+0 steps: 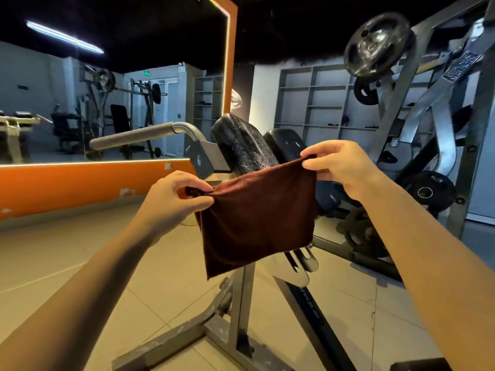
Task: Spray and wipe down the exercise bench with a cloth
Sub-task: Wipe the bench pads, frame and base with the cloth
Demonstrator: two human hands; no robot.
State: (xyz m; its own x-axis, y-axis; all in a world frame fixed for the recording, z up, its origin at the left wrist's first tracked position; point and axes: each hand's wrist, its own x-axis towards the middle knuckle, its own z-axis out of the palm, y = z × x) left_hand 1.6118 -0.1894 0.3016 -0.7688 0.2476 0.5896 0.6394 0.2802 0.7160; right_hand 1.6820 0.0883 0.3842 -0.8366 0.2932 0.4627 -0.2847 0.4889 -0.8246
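A dark brown cloth (257, 218) hangs spread out in the air in front of me. My left hand (176, 196) pinches its upper left corner and my right hand (340, 167) pinches its upper right corner, a little higher. Behind the cloth stands the exercise bench with two black padded cushions (241, 141) on a grey metal frame (241, 298). A grey padded handle (134, 136) sticks out to the left of the cushions. No spray bottle is in view.
A weight machine with black plates (377, 44) stands at the right, close to the bench. A big orange-framed wall mirror (107, 89) fills the left. The bench's base legs (166, 344) spread over the tiled floor near my feet.
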